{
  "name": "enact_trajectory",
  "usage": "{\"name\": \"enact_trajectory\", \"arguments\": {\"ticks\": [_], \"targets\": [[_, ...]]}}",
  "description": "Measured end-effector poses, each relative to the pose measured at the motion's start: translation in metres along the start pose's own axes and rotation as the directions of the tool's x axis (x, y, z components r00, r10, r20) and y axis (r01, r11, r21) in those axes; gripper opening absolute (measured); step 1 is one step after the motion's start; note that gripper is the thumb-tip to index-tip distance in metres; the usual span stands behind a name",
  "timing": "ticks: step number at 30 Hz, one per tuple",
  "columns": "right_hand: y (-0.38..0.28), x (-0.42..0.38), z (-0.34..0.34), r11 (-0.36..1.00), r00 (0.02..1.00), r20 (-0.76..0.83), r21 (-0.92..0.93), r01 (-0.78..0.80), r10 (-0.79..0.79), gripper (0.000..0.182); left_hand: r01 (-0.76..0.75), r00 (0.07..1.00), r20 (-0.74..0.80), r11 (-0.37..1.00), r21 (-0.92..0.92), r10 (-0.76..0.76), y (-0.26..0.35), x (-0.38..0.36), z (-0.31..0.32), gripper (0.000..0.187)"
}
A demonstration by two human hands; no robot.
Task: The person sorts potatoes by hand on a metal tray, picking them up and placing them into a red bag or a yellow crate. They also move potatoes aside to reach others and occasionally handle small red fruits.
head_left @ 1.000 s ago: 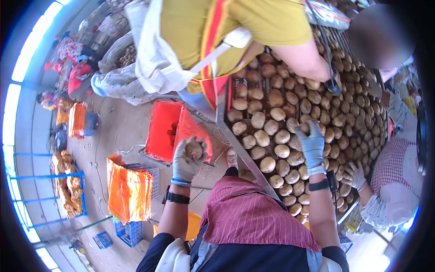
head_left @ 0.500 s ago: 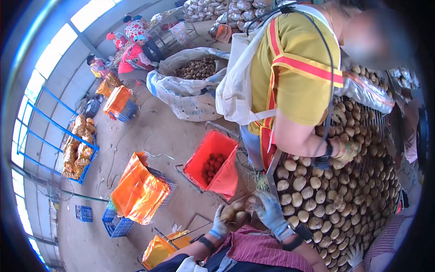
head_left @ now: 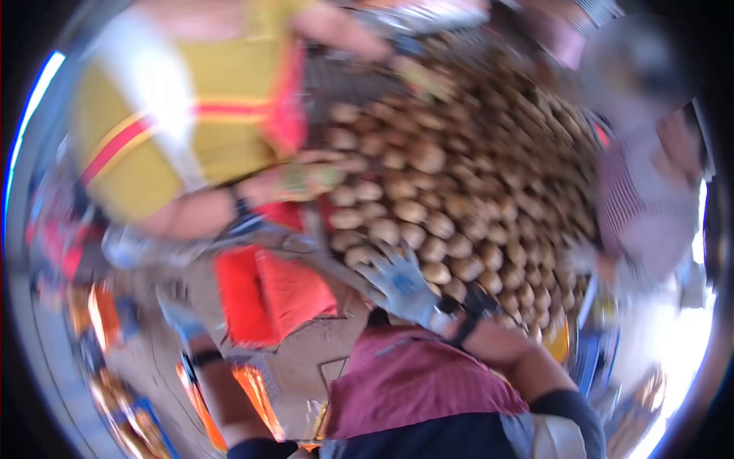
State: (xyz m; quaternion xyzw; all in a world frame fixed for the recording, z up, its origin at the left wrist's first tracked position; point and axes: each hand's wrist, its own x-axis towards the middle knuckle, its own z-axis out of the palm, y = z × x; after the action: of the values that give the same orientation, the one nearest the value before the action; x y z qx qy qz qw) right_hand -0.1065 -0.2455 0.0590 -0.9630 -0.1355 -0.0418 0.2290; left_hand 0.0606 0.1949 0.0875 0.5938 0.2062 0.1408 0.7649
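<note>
My right hand (head_left: pixel 401 289), in a pale blue glove, is open with its fingers spread at the near edge of a sorting bed of round brown potatoes (head_left: pixel 440 224). The fingertips overlap the closest potatoes. Far out to the left, over the floor, my left hand (head_left: pixel 182 315) is stretched away from the bed in a matching glove. Motion smears its fingers. Between my two hands stands a red bin (head_left: pixel 264 298), its inside hidden from this angle.
A person in a yellow top (head_left: pixel 222 92) works at the left side of the bed, both gloved hands over the potatoes. Another person in a checked sleeve (head_left: pixel 621 199) stands at the right. Orange bags (head_left: pixel 256 398) lie at lower left. A metal rail (head_left: pixel 340 268) edges the bed.
The view has swung right toward the bed. My hands have moved apart, and the potatoes previously at my left hand no longer show there. The person in yellow now has both hands in view.
</note>
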Motion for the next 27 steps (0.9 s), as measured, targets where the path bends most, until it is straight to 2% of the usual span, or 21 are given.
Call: {"name": "enact_trajectory", "arguments": {"ticks": [1,2,3,5,7,8,9,11,12,13,14,15,16,17,19,21,22,23,25,26,27], "targets": [[0.018,-0.01,0.006,0.999,0.997,-0.05,-0.002,-0.053,0.053,0.054,0.011,0.999,-0.032,0.992,0.125,-0.007,-0.049,0.015,-0.036,0.048],[0.048,-0.02,0.008,0.978,0.993,-0.062,-0.179,-0.106,0.096,0.054,0.092,0.992,-0.096,0.987,0.133,-0.08,-0.058,-0.027,-0.007,0.046],[0.081,-0.03,-0.003,0.988,0.994,-0.103,-0.14,-0.057,0.043,0.054,0.135,0.987,-0.114,0.973,0.187,-0.115,-0.074,-0.048,-0.001,0.044],[0.116,-0.049,-0.029,0.975,0.971,-0.131,-0.074,-0.211,0.201,0.052,0.167,0.981,-0.134,0.957,0.236,-0.138,-0.094,-0.078,0.018,0.042],[0.145,-0.07,-0.052,0.944,0.953,-0.168,-0.171,-0.281,0.253,0.05,0.06,0.998,-0.012,0.902,0.429,-0.06,-0.099,-0.107,0.034,0.042],[0.16,-0.08,-0.05,0.913,0.936,-0.273,-0.278,-0.299,0.223,0.05,0.025,0.999,0.027,0.878,0.477,-0.043,-0.093,-0.116,0.054,0.032],[0.173,-0.092,-0.049,0.889,0.919,-0.276,-0.287,-0.357,0.281,0.053,0.021,0.998,0.035,0.873,0.487,-0.044,-0.095,-0.122,0.063,0.032],[0.173,-0.111,-0.055,0.826,0.86,-0.34,-0.293,-0.482,0.381,0.055,-0.14,0.955,0.294,0.818,0.557,-0.037,-0.095,-0.133,0.079,0.026],[0.171,-0.119,-0.058,0.79,0.835,-0.337,-0.304,-0.533,0.434,0.059,-0.195,0.928,0.37,0.795,0.575,-0.04,-0.095,-0.139,0.09,0.021],[0.164,-0.126,-0.055,0.698,0.751,-0.323,-0.282,-0.658,0.577,0.06,-0.196,0.925,0.377,0.792,0.578,-0.046,-0.098,-0.144,0.1,0.021],[0.159,-0.136,-0.05,0.668,0.705,-0.351,-0.242,-0.704,0.616,0.058,-0.485,0.807,0.584,0.664,0.569,0.09,-0.1,-0.149,0.111,0.021],[0.152,-0.146,-0.045,0.638,0.659,-0.382,-0.201,-0.744,0.648,0.056,-0.732,0.62,0.764,0.485,0.479,0.182,-0.103,-0.155,0.123,0.021],[0.135,-0.157,-0.041,0.646,0.677,-0.376,-0.225,-0.729,0.633,0.055,-0.786,0.538,0.828,0.447,0.426,0.157,-0.1,-0.163,0.14,0.022],[0.123,-0.173,-0.035,0.67,0.712,-0.292,-0.245,-0.701,0.638,0.058,-0.786,0.54,0.828,0.445,0.43,0.153,-0.099,-0.168,0.158,0.022],[0.088,-0.196,-0.04,0.702,0.723,-0.201,-0.175,-0.69,0.66,0.058,-0.933,0.274,0.947,0.284,0.22,0.167,-0.102,-0.176,0.187,0.026],[0.089,-0.226,-0.036,0.746,0.757,-0.202,-0.141,-0.651,0.622,0.055,-0.929,0.285,0.948,0.283,0.237,0.142,-0.114,-0.172,0.209,0.033],[0.097,-0.231,-0.044,0.725,0.739,-0.218,-0.156,-0.671,0.637,0.055,-0.926,0.295,0.947,0.282,0.251,0.125,-0.121,-0.171,0.214,0.041],[0.106,-0.232,-0.054,0.695,0.714,-0.221,-0.169,-0.699,0.664,0.055,-0.927,0.293,0.949,0.278,0.251,0.119,-0.129,-0.168,0.219,0.041],[0.14,-0.236,-0.062,0.643,0.64,-0.314,-0.111,-0.758,0.701,0.055,-0.919,0.388,0.914,0.124,0.374,0.121,-0.149,-0.159,0.224,0.058],[0.156,-0.234,-0.069,0.633,0.659,-0.277,-0.188,-0.751,0.699,0.056,-0.916,0.4,0.914,0.011,0.401,0.07,-0.156,-0.155,0.223,0.068],[0.168,-0.232,-0.074,0.622,0.674,-0.243,-0.261,-0.738,0.698,0.057,-0.922,0.388,0.919,0.013,0.388,0.07,-0.156,-0.157,0.226,0.068]]}}
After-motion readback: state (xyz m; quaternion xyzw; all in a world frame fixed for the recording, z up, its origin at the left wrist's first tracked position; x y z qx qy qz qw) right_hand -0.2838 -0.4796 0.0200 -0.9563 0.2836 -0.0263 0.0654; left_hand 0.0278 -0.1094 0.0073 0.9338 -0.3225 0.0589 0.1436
